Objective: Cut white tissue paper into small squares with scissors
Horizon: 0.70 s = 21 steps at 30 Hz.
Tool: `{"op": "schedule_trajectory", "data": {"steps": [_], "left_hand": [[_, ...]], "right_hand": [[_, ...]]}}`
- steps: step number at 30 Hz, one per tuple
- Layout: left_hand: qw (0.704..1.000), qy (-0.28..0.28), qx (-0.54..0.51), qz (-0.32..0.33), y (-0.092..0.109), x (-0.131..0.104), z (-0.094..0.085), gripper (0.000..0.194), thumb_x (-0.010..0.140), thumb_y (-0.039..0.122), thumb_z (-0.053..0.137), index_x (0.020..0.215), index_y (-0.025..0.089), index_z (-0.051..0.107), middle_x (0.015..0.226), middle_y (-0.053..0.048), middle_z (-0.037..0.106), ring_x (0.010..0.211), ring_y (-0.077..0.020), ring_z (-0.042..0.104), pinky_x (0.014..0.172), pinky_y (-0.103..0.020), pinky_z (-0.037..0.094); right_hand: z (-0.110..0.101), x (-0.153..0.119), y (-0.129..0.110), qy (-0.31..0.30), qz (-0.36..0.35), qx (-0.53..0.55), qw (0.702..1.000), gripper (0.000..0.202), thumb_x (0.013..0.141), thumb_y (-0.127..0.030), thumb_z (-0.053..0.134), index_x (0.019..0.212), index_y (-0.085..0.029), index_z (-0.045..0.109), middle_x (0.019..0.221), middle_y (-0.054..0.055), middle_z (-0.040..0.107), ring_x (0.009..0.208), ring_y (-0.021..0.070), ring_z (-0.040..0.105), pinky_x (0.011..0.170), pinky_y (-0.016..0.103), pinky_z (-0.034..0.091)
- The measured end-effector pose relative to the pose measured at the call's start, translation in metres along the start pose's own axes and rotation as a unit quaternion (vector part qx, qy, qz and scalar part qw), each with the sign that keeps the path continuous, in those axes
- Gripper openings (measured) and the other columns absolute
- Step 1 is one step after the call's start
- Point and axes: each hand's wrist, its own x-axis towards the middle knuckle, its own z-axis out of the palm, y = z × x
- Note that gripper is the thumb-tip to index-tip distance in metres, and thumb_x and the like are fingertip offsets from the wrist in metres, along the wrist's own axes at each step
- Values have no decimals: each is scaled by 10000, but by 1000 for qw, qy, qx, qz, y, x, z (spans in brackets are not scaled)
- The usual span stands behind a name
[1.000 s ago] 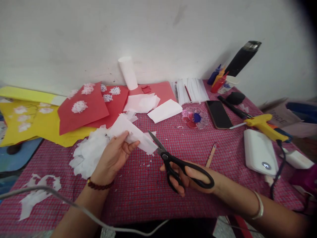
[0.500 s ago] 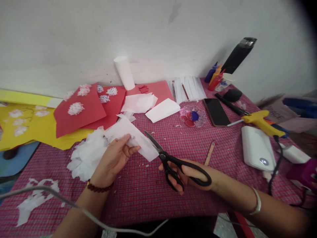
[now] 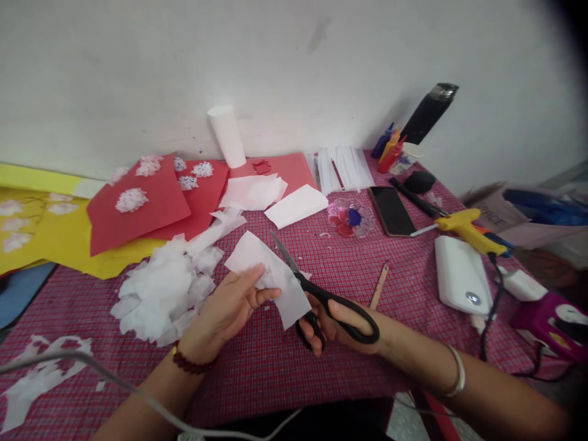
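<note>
My left hand (image 3: 236, 300) pinches a folded piece of white tissue paper (image 3: 257, 254) between thumb and fingers, above the middle of the table. In my right hand (image 3: 337, 321) is a pair of black-handled scissors (image 3: 316, 291), fingers through the loops. The blades lie along the right edge of the tissue paper; one blade's tip shows beyond it, and part of the other is hidden. Beside my left wrist sits a heap of crumpled white tissue pieces (image 3: 158, 288). A narrow white strip (image 3: 218, 229) lies over the heap's far side.
Red cards (image 3: 138, 214) with paper flowers lie at the back left. Behind the hands are folded white paper (image 3: 296, 205) and a paint palette (image 3: 349, 217). To the right are a phone (image 3: 392, 211), a yellow glue gun (image 3: 471, 229) and a white power bank (image 3: 462, 275). A cable (image 3: 151, 398) crosses the front.
My left hand has brought the tissue paper rightward and nearer to me, turning it against the scissor blades. The heap and strip behind it are more exposed. The view has shifted slightly right.
</note>
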Motion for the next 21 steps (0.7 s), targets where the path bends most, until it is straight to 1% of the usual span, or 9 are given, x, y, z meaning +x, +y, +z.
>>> {"op": "schedule_trajectory", "data": {"steps": [2, 4, 6, 7, 9, 12, 13, 17, 21], "left_hand": [[1000, -2, 0, -2, -2, 0, 1, 173, 704, 245, 829, 746, 115, 722, 789, -33, 720, 710, -133, 665, 668, -274, 628], [1000, -2, -5, 4, -3, 0, 2, 178, 700, 242, 831, 709, 113, 709, 753, -26, 708, 672, -124, 655, 663, -280, 631], [1000, -2, -16, 14, -2, 1, 1, 164, 705, 233, 826, 737, 116, 715, 772, -32, 715, 663, -129, 660, 643, -283, 633], [1000, -1, -22, 18, -1, 2, 1, 157, 712, 226, 819, 777, 120, 723, 801, -41, 725, 674, -139, 670, 630, -284, 632], [999, 3, -33, 22, 0, 3, 0, 150, 727, 206, 802, 827, 121, 729, 832, -57, 737, 685, -153, 686, 608, -280, 630], [999, 0, -38, 24, 2, 4, -2, 127, 723, 196, 796, 793, 115, 728, 789, -59, 734, 661, -155, 684, 595, -284, 632], [999, -2, -33, 25, 2, 4, -2, 136, 714, 208, 804, 773, 112, 729, 767, -58, 729, 651, -154, 678, 592, -288, 632], [1000, -11, 4, 12, -1, 1, 0, 227, 647, 282, 856, 721, 102, 738, 706, -64, 716, 620, -154, 661, 580, -291, 628], [999, -37, 9, -10, -6, -2, 4, 279, 615, 324, 878, 761, 118, 759, 744, -75, 731, 665, -172, 681, 582, -282, 623]], "right_hand": [[2, -1, -2, 8, -6, -21, 1000, 614, 863, -739, 474, 969, -140, 561, 709, 5, 552, 541, 94, 506, 503, 222, 413], [5, -2, -5, 22, -3, -25, 999, 547, 893, -688, 489, 961, -149, 550, 650, -30, 513, 461, 71, 442, 430, 198, 367], [8, -4, -8, 34, 5, -24, 999, 511, 907, -667, 493, 910, -158, 545, 605, -52, 482, 413, 59, 393, 391, 187, 325], [9, -4, -9, 37, 9, -27, 999, 518, 897, -676, 503, 889, -160, 547, 595, -53, 479, 411, 59, 388, 392, 190, 317], [10, -5, -10, 38, 21, -25, 999, 568, 867, -723, 500, 859, -158, 561, 619, -32, 506, 459, 73, 427, 441, 210, 347], [11, -5, -7, 26, 25, 2, 999, 617, 846, -770, 466, 780, -163, 550, 690, 11, 538, 572, 104, 493, 552, 255, 398], [10, -5, -6, 22, 28, 10, 999, 620, 845, -774, 459, 781, -164, 549, 708, 19, 543, 596, 111, 503, 577, 266, 404], [8, -3, 0, 20, 22, 27, 999, 649, 849, -778, 445, 941, -150, 582, 737, 21, 557, 588, 113, 501, 587, 271, 406], [7, 0, 2, 20, 10, 33, 999, 647, 863, -750, 463, 1078, -151, 575, 718, 11, 562, 568, 111, 482, 567, 256, 414]]}}
